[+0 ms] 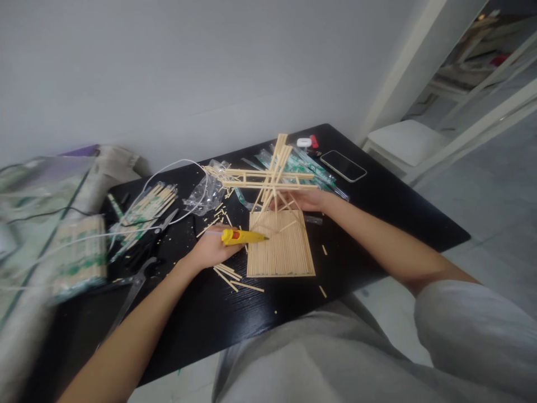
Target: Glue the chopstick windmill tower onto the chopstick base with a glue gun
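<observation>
My left hand [212, 251] is closed around a yellow glue gun [242, 237], its nozzle pointing right over the edge of a flat square mat of wooden sticks [281, 254] on the black table [377, 212]. A frame of crossed wooden sticks [268, 179] stands upright at the far end of the mat. My right hand [302, 200] is closed on the base of that frame, holding it upright.
Loose stick pieces [230, 277] lie by my left hand. Scissors [138, 280] and packs of wrapped sticks [146, 210] lie at the left, with a white cable [168, 168]. A phone [343, 165] and small red and white items [308, 141] sit at the far right. A white seat [403, 140] stands beyond the table.
</observation>
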Demonstrator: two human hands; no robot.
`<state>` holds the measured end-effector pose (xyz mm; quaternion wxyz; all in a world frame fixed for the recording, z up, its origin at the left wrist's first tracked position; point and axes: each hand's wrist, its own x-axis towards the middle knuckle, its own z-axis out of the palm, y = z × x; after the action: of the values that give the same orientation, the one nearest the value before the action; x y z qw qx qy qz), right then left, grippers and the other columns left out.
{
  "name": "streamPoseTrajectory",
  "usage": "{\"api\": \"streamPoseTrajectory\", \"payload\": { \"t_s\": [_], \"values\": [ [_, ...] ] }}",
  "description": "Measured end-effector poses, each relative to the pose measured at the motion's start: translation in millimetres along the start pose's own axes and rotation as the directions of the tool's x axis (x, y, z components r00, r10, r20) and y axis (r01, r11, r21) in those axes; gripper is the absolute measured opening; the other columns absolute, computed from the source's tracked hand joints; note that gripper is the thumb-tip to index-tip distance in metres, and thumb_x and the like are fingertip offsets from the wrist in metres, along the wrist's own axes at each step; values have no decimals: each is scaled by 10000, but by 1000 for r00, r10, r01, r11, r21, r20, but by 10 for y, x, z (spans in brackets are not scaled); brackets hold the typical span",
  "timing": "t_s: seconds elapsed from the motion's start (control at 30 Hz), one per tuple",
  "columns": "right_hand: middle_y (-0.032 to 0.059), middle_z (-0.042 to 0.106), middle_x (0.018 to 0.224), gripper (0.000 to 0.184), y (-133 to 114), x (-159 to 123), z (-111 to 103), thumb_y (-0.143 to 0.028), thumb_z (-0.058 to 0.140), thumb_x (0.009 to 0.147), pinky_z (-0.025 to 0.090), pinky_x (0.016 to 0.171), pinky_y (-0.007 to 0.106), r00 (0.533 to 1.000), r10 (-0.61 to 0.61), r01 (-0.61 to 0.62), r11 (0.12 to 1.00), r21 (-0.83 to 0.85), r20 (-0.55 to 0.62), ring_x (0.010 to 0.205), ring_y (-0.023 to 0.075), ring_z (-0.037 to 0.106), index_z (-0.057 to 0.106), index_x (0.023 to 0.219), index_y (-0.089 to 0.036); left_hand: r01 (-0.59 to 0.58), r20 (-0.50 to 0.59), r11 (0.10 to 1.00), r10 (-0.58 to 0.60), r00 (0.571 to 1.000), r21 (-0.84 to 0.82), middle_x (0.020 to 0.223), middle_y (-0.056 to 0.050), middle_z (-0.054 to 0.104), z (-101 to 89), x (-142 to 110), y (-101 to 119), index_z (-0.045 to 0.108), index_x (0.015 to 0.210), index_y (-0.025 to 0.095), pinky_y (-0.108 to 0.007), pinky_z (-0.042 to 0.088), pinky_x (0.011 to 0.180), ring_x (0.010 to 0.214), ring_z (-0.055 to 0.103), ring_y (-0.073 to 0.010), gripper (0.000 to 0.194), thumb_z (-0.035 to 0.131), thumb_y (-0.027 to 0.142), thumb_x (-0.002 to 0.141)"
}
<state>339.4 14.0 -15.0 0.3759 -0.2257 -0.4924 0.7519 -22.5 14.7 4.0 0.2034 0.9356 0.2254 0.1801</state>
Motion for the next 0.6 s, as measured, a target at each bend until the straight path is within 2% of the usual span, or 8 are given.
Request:
{"api": "streamPoseTrajectory", "payload": {
  "t_s": [0.17, 0.33, 0.5, 0.6],
  "values": [
    [161, 808, 1202, 545, 27, 3, -32, -588, 832, 985, 606, 1016, 386, 1000, -1, 1, 1000, -1, -12, 1138, 261, 778, 746, 1264, -128, -10, -16, 1000, 10, 1000, -18, 810, -29, 790, 7, 2, -3, 761, 826, 233, -352, 643, 797, 737, 753, -207, 168, 713, 340, 946],
    [160, 806, 1207, 612, 32, 4, -35, -623, 873, 930, 604, 1009, 378, 1000, -14, 13, 1000, 4, 12, 1113, 253, 777, 752, 1274, -132, -14, -16, 1000, 14, 1000, 10, 830, -26, 802, 6, -2, -3, 763, 843, 234, -351, 643, 805, 759, 764, -209, 136, 726, 323, 939],
    [158, 802, 1208, 548, 29, 3, -34, -597, 824, 987, 602, 1017, 390, 1000, -15, 15, 1000, -10, -1, 1106, 247, 777, 746, 1268, -133, -29, -12, 999, 30, 999, 30, 830, -27, 803, 13, -5, -15, 754, 831, 224, -350, 643, 818, 760, 765, -208, 142, 731, 313, 940],
    [161, 803, 1207, 589, 30, 5, -39, -609, 851, 959, 600, 1021, 384, 1000, -16, 16, 1000, -4, 17, 1115, 248, 775, 745, 1276, -124, -29, -7, 1000, 29, 1000, 11, 828, -24, 800, 13, -2, -16, 755, 836, 224, -334, 641, 810, 758, 762, -200, 141, 730, 313, 943]
  ]
}}
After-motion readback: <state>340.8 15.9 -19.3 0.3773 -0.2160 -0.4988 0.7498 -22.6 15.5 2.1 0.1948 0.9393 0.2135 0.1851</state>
